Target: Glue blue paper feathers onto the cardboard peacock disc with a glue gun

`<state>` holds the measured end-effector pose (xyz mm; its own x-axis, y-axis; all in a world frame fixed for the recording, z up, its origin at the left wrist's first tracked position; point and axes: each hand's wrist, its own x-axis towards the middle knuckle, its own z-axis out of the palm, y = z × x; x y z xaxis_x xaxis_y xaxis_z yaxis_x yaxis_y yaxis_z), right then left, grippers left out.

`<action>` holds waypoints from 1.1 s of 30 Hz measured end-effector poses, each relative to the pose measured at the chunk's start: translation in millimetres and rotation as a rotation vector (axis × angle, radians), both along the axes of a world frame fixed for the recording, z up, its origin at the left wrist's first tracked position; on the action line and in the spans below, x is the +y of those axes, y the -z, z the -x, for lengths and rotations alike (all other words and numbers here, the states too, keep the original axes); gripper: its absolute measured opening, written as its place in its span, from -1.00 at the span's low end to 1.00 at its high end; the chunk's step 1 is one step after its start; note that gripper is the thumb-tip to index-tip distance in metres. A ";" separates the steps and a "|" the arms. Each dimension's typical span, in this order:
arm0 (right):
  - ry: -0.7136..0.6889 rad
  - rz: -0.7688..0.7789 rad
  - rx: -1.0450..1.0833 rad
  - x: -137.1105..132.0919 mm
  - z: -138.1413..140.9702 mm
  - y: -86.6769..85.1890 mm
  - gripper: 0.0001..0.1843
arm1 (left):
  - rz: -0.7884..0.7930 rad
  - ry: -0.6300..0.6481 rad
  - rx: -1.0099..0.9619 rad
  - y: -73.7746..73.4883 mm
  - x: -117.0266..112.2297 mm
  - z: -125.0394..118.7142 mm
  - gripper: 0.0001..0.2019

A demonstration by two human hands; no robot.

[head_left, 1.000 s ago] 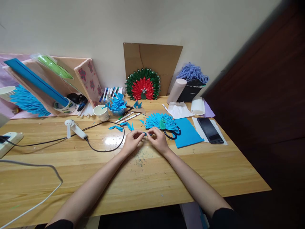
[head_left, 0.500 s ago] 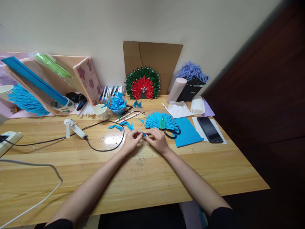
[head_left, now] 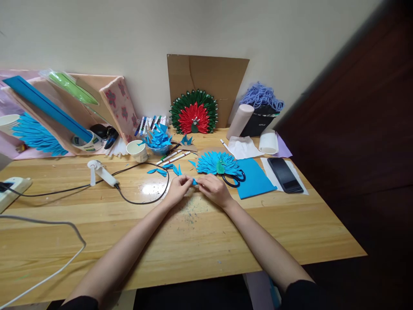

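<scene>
Between the fingertips of my left hand (head_left: pixel 178 188) and my right hand (head_left: pixel 215 189) is a small blue craft piece (head_left: pixel 194 182), mostly covered by the fingers. Both hands are closed in a pinch around it, just above the table. Right behind them lies a blue fan-shaped peacock (head_left: pixel 217 163) with a green body, and black-handled scissors (head_left: pixel 232 180) rest partly under it. Loose blue folded pieces (head_left: pixel 158 172) lie to the left of my hands. Farther back, a clear bowl (head_left: pixel 161 150) is heaped with more blue pieces.
A white glue gun (head_left: pixel 102 173) with a looping black cord lies left, beside a paper cup (head_left: pixel 137 150). On the right are a blue sheet (head_left: pixel 256 178) and a phone (head_left: pixel 284 174). A red-and-green peacock (head_left: pixel 194 114) leans on cardboard (head_left: pixel 209 75) at the back.
My right-hand fingers have shifted and curled slightly, and a bit more of the blue piece shows between the hands. The left hand stays nearly still.
</scene>
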<state>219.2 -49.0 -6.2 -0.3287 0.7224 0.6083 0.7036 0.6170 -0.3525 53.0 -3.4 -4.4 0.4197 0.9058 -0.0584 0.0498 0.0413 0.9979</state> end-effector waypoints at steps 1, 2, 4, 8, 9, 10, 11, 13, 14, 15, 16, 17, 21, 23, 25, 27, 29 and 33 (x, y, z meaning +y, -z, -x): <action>-0.005 0.000 0.007 0.0 0.0 -0.1 -0.82 | 0.013 -0.003 -0.004 -1.4 -0.4 -0.1 -0.72; -0.011 0.002 0.014 -0.2 0.1 -0.3 -0.81 | 0.023 -0.004 -0.007 -2.6 -0.8 -0.2 -0.70; -0.020 0.010 0.037 -0.9 0.6 -1.4 -0.80 | 0.031 -0.004 -0.015 -3.4 -1.6 -0.3 -0.69; 0.013 0.081 0.177 -3.0 3.7 -4.7 -0.81 | -0.006 -0.037 -0.019 -0.7 -3.1 0.0 -0.71; 0.033 0.126 0.237 -3.4 4.9 -5.2 -0.82 | -0.022 -0.048 -0.011 0.0 -3.8 0.1 -0.72; 0.052 0.180 0.305 -3.8 6.3 -5.5 -0.84 | -0.043 -0.061 0.001 0.3 -4.8 0.3 -0.72; 0.069 0.236 0.376 -4.0 7.7 -5.5 -0.85 | -0.072 -0.073 0.018 0.3 -6.1 0.4 -0.72; 0.098 0.322 0.494 -4.2 10.6 -4.8 -0.87 | -0.162 -0.095 0.056 -1.2 -9.3 0.6 -0.74; 0.110 0.344 0.531 -4.3 11.9 -4.1 -0.88 | -0.221 -0.103 0.076 -2.4 -11.0 0.7 -0.75; 0.119 0.357 0.554 -4.4 13.0 -3.5 -0.89 | -0.281 -0.111 0.093 -3.8 -12.7 0.7 -0.77; 0.124 0.366 0.569 -4.5 14.1 -2.9 -0.90 | -0.337 -0.116 0.108 -5.1 -14.2 0.8 -0.78; 0.123 0.375 0.584 -4.7 15.1 -2.6 -0.90 | -0.383 -0.118 0.119 -6.3 -15.4 0.8 -0.79; 0.090 0.419 0.695 -5.9 18.0 -3.4 -0.86 | -0.482 -0.138 0.123 -8.5 -18.7 0.9 -0.83; 0.075 0.423 0.733 -6.1 18.7 -4.6 -0.85 | -0.507 -0.147 0.123 -8.6 -19.7 0.8 -0.84; 0.065 0.419 0.741 -5.9 18.7 -5.7 -0.86 | -0.528 -0.146 0.134 -8.8 -20.3 0.8 -0.85; 0.062 0.409 0.726 -5.4 18.1 -6.6 -0.87 | -0.545 -0.156 0.144 -9.2 -20.5 0.7 -0.86; 0.071 0.383 0.695 -4.9 17.1 -7.2 -0.89 | -0.552 -0.170 0.146 -9.6 -20.3 0.5 -0.87; 0.104 0.332 0.643 -3.6 14.5 -7.7 -0.91 | -0.544 -0.189 0.145 -9.6 -19.0 0.0 -0.86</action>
